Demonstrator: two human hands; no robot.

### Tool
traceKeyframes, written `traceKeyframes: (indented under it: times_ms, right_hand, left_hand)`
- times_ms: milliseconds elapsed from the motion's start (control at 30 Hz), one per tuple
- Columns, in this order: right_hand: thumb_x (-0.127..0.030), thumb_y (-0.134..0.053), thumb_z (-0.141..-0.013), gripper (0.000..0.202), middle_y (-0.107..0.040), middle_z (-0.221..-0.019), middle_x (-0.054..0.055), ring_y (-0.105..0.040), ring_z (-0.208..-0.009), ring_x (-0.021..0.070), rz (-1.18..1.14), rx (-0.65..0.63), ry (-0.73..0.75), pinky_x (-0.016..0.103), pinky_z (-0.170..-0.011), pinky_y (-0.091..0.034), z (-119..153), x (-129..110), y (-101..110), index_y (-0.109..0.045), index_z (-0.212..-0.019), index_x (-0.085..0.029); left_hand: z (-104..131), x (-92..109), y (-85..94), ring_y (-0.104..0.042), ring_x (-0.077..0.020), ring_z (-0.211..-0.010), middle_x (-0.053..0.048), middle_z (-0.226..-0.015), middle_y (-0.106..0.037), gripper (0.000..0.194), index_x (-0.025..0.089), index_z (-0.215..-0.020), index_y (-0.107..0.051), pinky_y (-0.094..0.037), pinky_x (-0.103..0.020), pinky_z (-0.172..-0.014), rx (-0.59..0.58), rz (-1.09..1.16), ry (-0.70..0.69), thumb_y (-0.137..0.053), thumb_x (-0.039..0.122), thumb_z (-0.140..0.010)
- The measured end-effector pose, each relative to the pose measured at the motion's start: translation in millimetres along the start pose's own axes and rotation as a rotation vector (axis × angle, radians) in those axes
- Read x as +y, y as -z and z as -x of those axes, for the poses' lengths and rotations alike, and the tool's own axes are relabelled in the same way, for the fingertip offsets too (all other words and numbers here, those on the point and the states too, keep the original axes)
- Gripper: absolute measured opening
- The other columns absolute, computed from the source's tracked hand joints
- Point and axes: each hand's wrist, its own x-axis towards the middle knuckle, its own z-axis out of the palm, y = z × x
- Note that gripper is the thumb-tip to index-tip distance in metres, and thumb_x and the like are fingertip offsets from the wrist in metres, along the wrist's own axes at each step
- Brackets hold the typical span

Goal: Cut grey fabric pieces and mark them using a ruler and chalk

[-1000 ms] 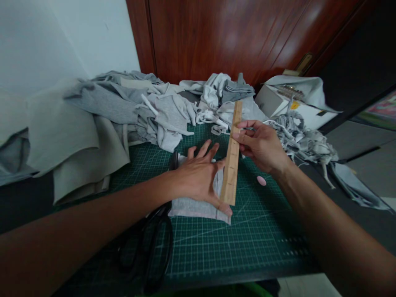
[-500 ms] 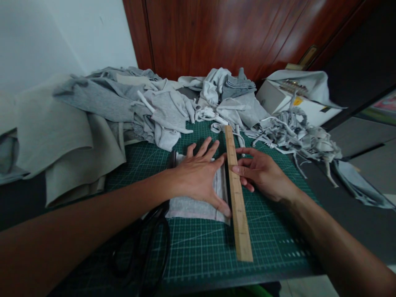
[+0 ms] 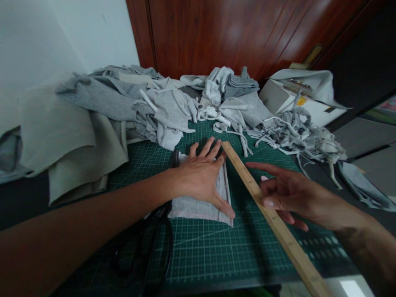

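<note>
My left hand (image 3: 202, 177) lies flat with fingers spread on a piece of grey fabric (image 3: 194, 209), pressing it against the green cutting mat (image 3: 201, 247). A seam or folded strip runs along the fabric's right edge. My right hand (image 3: 291, 200) grips a wooden ruler (image 3: 275, 225) between thumb and fingers, its index finger stretched out. The ruler slants from near my left fingertips down to the lower right, raised off the mat with a shadow beneath. Black-handled scissors (image 3: 168, 247) lie left of the fabric, partly under my left forearm.
Heaped grey cloth (image 3: 114, 99) and stiff beige sheets (image 3: 74, 148) cover the left and back. Folded grey pieces (image 3: 241, 86) sit at the back. To the right are tangled fabric strips (image 3: 303, 132) and a white box (image 3: 281, 99). A wooden door (image 3: 216, 37) stands behind.
My right hand has moved right and towards me, lifting the ruler off the mat. The ruler has turned from nearly upright in view to a slant. My left hand stays on the fabric.
</note>
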Motion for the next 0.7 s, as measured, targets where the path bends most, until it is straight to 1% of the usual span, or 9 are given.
traceKeyframes:
  times_ms: [100,167,233,367,467,533,600,667,700]
  right_hand:
    - [-0.034,-0.089,-0.086,0.094,-0.066,-0.077,-0.004,-0.052,-0.042,0.0078,0.016,-0.064,-0.082,0.014,-0.032,-0.041,20.5,1.4,12.4,-0.037,-0.164,-0.038]
    - [-0.035,-0.089,-0.085,0.091,-0.065,-0.076,-0.003,-0.051,-0.041,0.0075,0.037,-0.095,-0.121,0.014,-0.032,-0.042,29.1,1.4,17.3,-0.041,-0.163,-0.038]
    - [-0.037,-0.089,-0.084,0.088,-0.066,-0.076,-0.002,-0.049,-0.040,0.0076,0.053,-0.077,-0.123,0.015,-0.031,-0.041,32.4,-0.1,19.0,-0.046,-0.161,-0.035]
    - [-0.038,-0.093,-0.079,0.085,-0.069,-0.077,-0.001,-0.047,-0.039,0.0074,0.026,0.151,0.052,0.015,-0.028,-0.036,22.9,-7.8,13.3,-0.053,-0.154,-0.032]
    - [-0.037,-0.097,-0.074,0.081,-0.070,-0.079,0.000,-0.048,-0.041,0.0074,-0.011,0.275,0.169,0.015,-0.028,-0.036,7.9,-13.2,6.5,-0.058,-0.145,-0.028]
    - [-0.037,-0.098,-0.073,0.079,-0.071,-0.083,0.001,-0.048,-0.041,0.0068,-0.034,0.290,0.197,0.015,-0.028,-0.035,-1.2,-14.8,3.8,-0.060,-0.141,-0.025]
    - [-0.035,-0.098,-0.073,0.077,-0.071,-0.083,0.000,-0.048,-0.040,0.0062,-0.058,0.285,0.218,0.014,-0.028,-0.034,-7.6,-15.2,3.1,-0.061,-0.139,-0.025]
    - [-0.033,-0.099,-0.072,0.074,-0.069,-0.081,-0.003,-0.048,-0.041,0.0058,-0.080,0.284,0.241,0.014,-0.029,-0.033,-11.4,-15.5,3.4,-0.062,-0.136,-0.025]
    - [-0.032,-0.099,-0.071,0.074,-0.068,-0.080,-0.004,-0.048,-0.041,0.0058,-0.088,0.285,0.247,0.014,-0.029,-0.033,-12.8,-15.9,3.5,-0.063,-0.135,-0.025]
  left_hand:
    - [0.3,0.7,0.7,0.016,-0.0486,-0.163,-0.025,-0.176,0.013,0.167,0.004,-0.168,-0.020,0.002,-0.073,-0.126,-0.001,-0.008,0.012,-0.064,0.105,-0.043]
    - [0.1,0.5,0.7,0.016,-0.0494,-0.163,-0.026,-0.175,0.013,0.168,0.004,-0.169,-0.018,0.003,-0.074,-0.126,-0.001,-0.003,0.020,-0.064,0.105,-0.043]
    - [-0.4,-0.1,0.5,0.017,-0.0494,-0.162,-0.025,-0.175,0.014,0.169,0.005,-0.170,-0.015,0.004,-0.073,-0.126,-0.001,0.004,0.018,-0.063,0.106,-0.042]
    - [0.7,1.2,0.9,0.019,-0.0499,-0.162,-0.026,-0.174,0.019,0.170,0.003,-0.169,-0.014,0.002,-0.074,-0.125,-0.005,-0.004,0.038,-0.061,0.107,-0.043]
    - [7.4,8.1,2.2,0.016,-0.0526,-0.162,-0.032,-0.174,0.014,0.168,-0.002,-0.166,-0.022,-0.002,-0.074,-0.124,0.086,-0.040,0.074,-0.066,0.105,-0.044]
    - [14.4,15.3,3.1,0.005,-0.0552,-0.162,-0.036,-0.175,0.004,0.161,-0.003,-0.160,-0.033,-0.010,-0.072,-0.124,0.234,-0.081,0.070,-0.073,0.100,-0.044]
    - [21.6,22.8,3.5,-0.020,-0.0565,-0.156,-0.038,-0.169,-0.022,0.141,0.000,-0.145,-0.051,-0.025,-0.067,-0.119,0.388,-0.124,0.049,-0.082,0.093,-0.043]
    - [27.9,29.0,2.5,-0.049,-0.0481,-0.135,-0.029,-0.145,-0.055,0.111,0.007,-0.124,-0.064,-0.041,-0.057,-0.108,0.425,-0.138,0.015,-0.091,0.082,-0.047]
    - [30.7,31.3,1.1,-0.057,-0.0414,-0.123,-0.021,-0.129,-0.064,0.094,0.010,-0.113,-0.066,-0.045,-0.052,-0.103,0.392,-0.124,-0.011,-0.093,0.076,-0.052]
